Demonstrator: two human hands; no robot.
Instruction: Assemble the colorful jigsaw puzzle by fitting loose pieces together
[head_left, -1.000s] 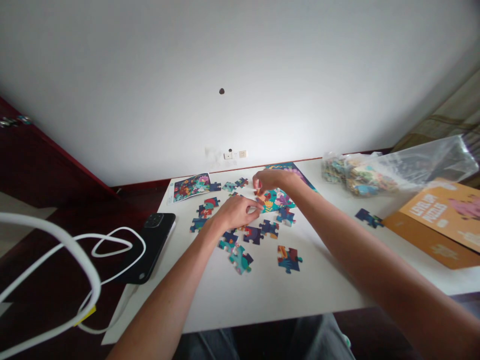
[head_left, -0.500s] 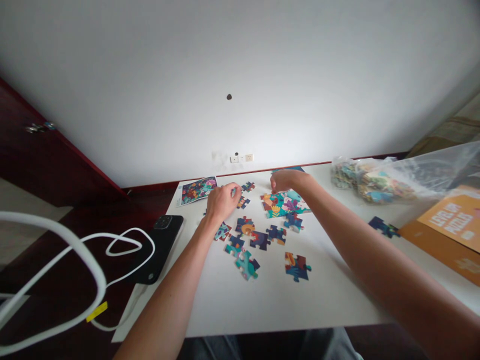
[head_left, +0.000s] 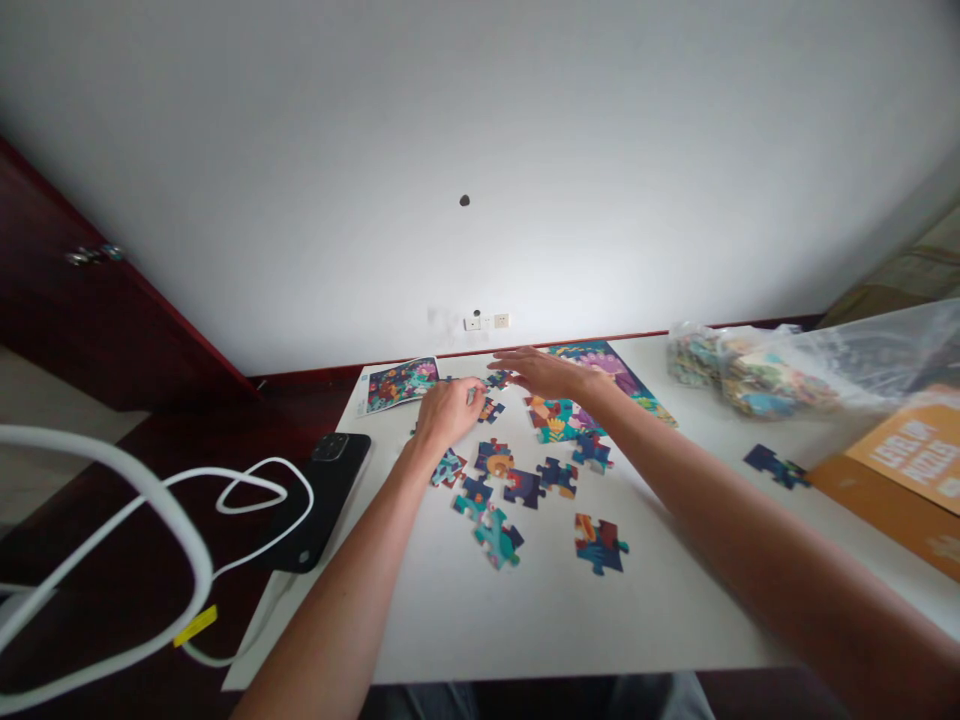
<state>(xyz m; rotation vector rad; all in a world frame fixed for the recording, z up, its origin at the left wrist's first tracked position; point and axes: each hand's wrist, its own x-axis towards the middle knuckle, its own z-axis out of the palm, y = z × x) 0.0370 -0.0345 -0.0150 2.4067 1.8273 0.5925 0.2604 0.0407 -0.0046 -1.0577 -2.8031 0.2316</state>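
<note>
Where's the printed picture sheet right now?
In the head view, the printed picture sheet is at the far left corner of the white table, just left of the left hand.

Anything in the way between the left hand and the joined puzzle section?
Yes: a loose puzzle piece lies flat on the table between the left hand and the joined section. The right hand shows just beyond it.

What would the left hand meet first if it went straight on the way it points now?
Probably the loose puzzle piece just beyond the left hand; if it is raised off the table, perhaps the right hand first. Depth is unclear here.
</note>
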